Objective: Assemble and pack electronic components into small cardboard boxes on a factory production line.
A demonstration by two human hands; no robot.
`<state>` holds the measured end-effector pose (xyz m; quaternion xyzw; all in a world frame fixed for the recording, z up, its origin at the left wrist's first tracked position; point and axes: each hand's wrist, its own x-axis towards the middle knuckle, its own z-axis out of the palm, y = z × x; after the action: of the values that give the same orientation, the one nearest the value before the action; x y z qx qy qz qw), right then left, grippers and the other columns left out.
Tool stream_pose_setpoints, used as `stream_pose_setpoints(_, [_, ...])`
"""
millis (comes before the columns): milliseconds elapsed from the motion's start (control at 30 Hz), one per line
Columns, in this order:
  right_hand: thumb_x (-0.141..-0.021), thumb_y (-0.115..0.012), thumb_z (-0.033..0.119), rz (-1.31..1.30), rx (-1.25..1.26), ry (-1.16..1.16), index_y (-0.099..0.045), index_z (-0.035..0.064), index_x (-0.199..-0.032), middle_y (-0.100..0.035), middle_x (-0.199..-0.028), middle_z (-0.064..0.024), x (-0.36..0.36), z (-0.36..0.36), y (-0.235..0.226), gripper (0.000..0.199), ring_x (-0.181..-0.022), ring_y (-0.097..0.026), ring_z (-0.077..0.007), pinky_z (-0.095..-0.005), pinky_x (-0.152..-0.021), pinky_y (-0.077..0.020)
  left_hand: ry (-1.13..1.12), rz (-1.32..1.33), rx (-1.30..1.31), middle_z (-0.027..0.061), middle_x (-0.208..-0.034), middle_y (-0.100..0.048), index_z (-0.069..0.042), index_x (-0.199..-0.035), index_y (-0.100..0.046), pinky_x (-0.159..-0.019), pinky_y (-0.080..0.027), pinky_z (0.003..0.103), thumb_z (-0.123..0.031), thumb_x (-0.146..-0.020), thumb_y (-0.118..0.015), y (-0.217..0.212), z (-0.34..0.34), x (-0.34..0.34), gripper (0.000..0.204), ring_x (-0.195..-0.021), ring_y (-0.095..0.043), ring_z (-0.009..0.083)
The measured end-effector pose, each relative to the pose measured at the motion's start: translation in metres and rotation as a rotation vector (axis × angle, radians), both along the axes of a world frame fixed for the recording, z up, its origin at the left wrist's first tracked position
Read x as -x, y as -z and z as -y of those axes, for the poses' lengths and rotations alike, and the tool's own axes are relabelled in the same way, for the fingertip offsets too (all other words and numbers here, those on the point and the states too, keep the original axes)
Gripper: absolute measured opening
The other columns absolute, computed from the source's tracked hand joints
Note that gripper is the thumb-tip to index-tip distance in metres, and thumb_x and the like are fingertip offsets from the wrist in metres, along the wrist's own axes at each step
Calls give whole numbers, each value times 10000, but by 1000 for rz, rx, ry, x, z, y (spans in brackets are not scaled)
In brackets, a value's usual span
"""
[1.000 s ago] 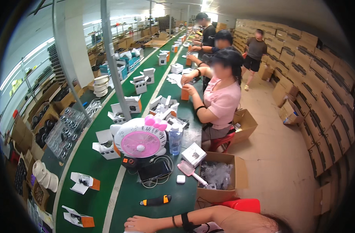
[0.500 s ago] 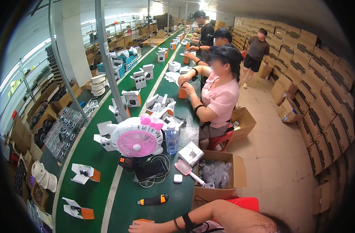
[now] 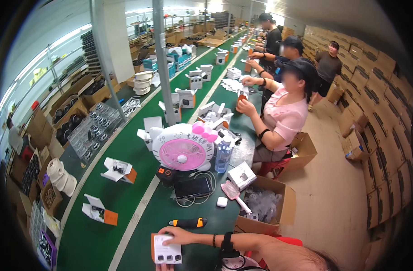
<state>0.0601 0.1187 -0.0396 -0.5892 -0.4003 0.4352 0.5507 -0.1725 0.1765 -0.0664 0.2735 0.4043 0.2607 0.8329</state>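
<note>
A small white-and-orange carton [image 3: 170, 254] with dark pictures on its white side is held over the green table near the lower edge. My right hand [image 3: 177, 235] reaches in from the right, its fingers closed over the carton's upper part. At the lower edge, only fingers of my left hand [image 3: 164, 267] show, gripping the carton's bottom; the rest is cut off. Just beyond my right hand lies a black-and-orange utility knife [image 3: 188, 222]. A phone [image 3: 193, 187] with a white cable is farther off. The wrist carries a black strap and a beaded bracelet.
A pink-and-white fan [image 3: 183, 158] and a water bottle [image 3: 223, 156] stand ahead. A pink hairbrush [image 3: 235, 194] lies near the table's edge, beside an open box [image 3: 283, 205] of plastic bags. Opened cartons [image 3: 120, 170] line the green belt. Co-workers sit along the right.
My view has swung, shifting the scene right and up. The carton, barely visible before, now shows its white side, and my left fingers have appeared under it. A co-worker in pink has raised a carton.
</note>
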Motion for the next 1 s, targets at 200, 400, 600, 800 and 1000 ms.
stream_pose_setpoints(200, [-842,-606,299,-43,98,158,-515,2,-1172,-606,-1041,-137,7,15,23,453,-982,-583,-291,-370,-880,-441,142,-387,-629,139,-1164,-521,55,-1236,-440,-852,-469,362,3,-845,-603,-32,1,-34,426,-1022,-537,208])
stream_pose_setpoints(400, [-773,-632,249,443,113,33,-379,49,-1319,-328,-1398,-163,10,23,-4,634,-1268,-365,-314,-418,-1019,-331,321,-768,-1612,193,-1026,-553,20,-1172,-527,-882,-440,426,-161,-658,-759,-88,-15,-46,592,-988,-535,378])
stream_pose_setpoints(600, [-619,-700,99,828,-252,-311,-395,99,-1320,-346,-1398,-117,21,6,-37,764,-1298,-322,-319,-442,-1046,-289,558,-630,-1469,205,-1049,-550,-12,-1191,-540,-876,-430,420,-260,-682,-767,-96,-40,-43,610,-1000,-528,378])
stream_pose_setpoints(800, [-558,-731,7,809,-251,-323,-413,56,-1242,-410,-1282,-104,18,-8,-34,756,-1209,-390,-296,-386,-994,-373,699,-749,-1718,207,-1070,-548,-8,-1267,-479,-874,-438,418,-199,-788,-652,-87,-46,-32,544,-1016,-525,379])
stream_pose_setpoints(1000, [-505,-722,-42,658,-285,-287,-439,54,-1147,-442,-1199,-82,22,-13,-28,709,-1177,-405,-290,-359,-935,-441,811,-760,-1656,222,-1100,-539,-13,-1301,-441,-875,-437,420,-182,-806,-592,-85,-43,-25,544,-1012,-522,389])
